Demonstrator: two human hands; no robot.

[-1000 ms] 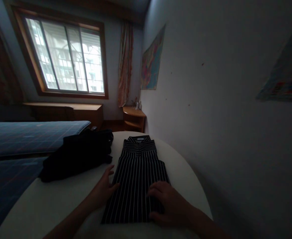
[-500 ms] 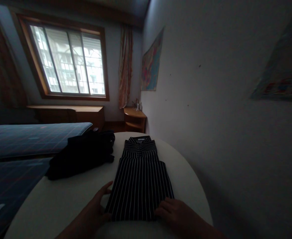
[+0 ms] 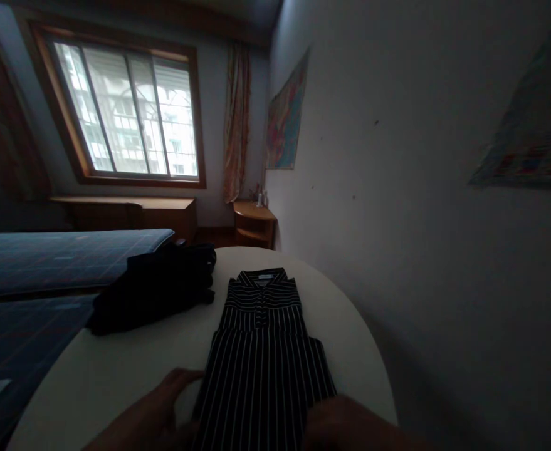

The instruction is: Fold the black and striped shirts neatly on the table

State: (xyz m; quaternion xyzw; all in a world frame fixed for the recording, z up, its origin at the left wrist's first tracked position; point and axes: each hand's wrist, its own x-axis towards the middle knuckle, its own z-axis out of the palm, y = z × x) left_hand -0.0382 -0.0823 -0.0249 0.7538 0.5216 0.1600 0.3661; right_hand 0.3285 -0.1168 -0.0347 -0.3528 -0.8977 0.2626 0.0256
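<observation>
A black shirt with white pinstripes [image 3: 261, 369] lies folded on the round white table [image 3: 369, 369], its collar facing away from me. At its near left edge, my left hand [image 3: 155, 404] curves around the fabric, index finger and thumb against the side. My right hand [image 3: 345, 423] has its fingers curled onto the near right edge of the shirt. Both hands are dark and a little blurred, and the shirt's near hem runs out of the picture.
A heap of black clothing [image 3: 157, 288] rests at the table's left edge. Beyond it is a bed with a blue checked mattress [image 3: 73, 257]. A wall [image 3: 397, 250] rises close on the right; a small corner shelf [image 3: 255, 213] stands behind the table.
The shirt has slid toward me across the table, and both hands have come nearer with it. The black clothing heap stays in place.
</observation>
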